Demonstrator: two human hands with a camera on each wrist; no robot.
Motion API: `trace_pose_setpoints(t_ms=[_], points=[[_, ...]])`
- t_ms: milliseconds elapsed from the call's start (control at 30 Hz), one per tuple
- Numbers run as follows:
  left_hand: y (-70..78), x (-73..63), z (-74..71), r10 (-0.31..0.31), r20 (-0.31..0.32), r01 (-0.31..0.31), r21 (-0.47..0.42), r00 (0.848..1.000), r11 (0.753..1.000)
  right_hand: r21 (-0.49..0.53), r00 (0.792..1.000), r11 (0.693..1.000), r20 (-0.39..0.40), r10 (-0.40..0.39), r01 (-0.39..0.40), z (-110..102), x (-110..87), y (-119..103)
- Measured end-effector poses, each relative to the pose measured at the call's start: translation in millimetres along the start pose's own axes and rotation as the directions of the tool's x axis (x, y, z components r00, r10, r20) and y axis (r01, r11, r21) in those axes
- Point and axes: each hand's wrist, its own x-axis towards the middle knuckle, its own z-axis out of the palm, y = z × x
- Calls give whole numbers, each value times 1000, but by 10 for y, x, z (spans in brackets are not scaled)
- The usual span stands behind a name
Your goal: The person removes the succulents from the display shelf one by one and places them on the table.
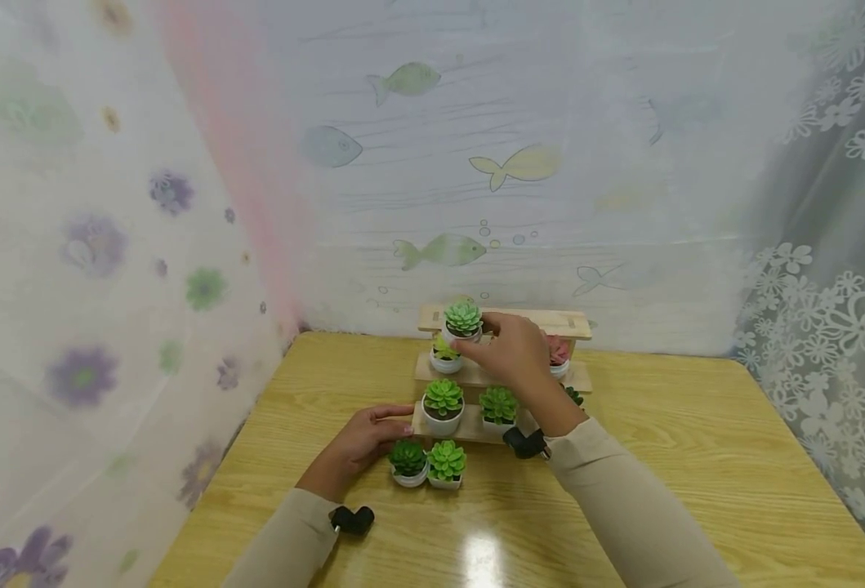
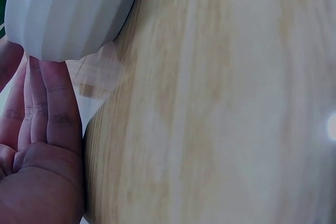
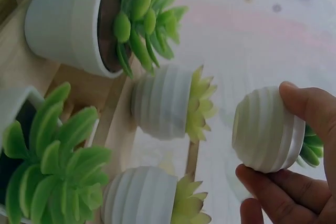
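My right hand (image 1: pixel 513 351) pinches a small ribbed white pot with a pale green succulent (image 1: pixel 463 320) between thumb and fingers. In the right wrist view this pot (image 3: pixel 268 129) is tilted on its side in the picture, apart from the other pots. It hangs by the left end of the top tier of a wooden stepped stand (image 1: pixel 506 320). My left hand (image 1: pixel 362 441) reaches to the left end of the stand's lowest tier, straight fingers touching it. In the left wrist view its fingertips are hidden behind a ribbed white pot (image 2: pixel 73 14).
On the lowest tier stand two green succulents (image 1: pixel 443 400) (image 1: pixel 498 407). The middle tier bears a yellow-green succulent (image 1: pixel 445 351) and a pink one (image 1: pixel 559 351). Two pots, one dark green succulent (image 1: pixel 407 459) and one bright green succulent (image 1: pixel 446 462), stand on the table (image 1: pixel 623 506) in front.
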Motion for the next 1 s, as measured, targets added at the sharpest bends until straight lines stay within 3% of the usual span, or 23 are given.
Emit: trace_pose_setpoints(t_ms=[133, 533, 1000], points=[[4, -6, 4, -5, -6, 5, -3, 1000, 1000, 58, 1000, 998, 21, 15, -16, -10, -109, -21], [-4, -8, -6, 1, -10, -1, -7, 1000, 1000, 241, 998, 968, -23, -61, 65, 14, -388, 34], [-14, 2, 0, 4, -16, -4, 9, 1000, 1000, 267, 999, 963, 8, -31, 28, 9, -746, 98]])
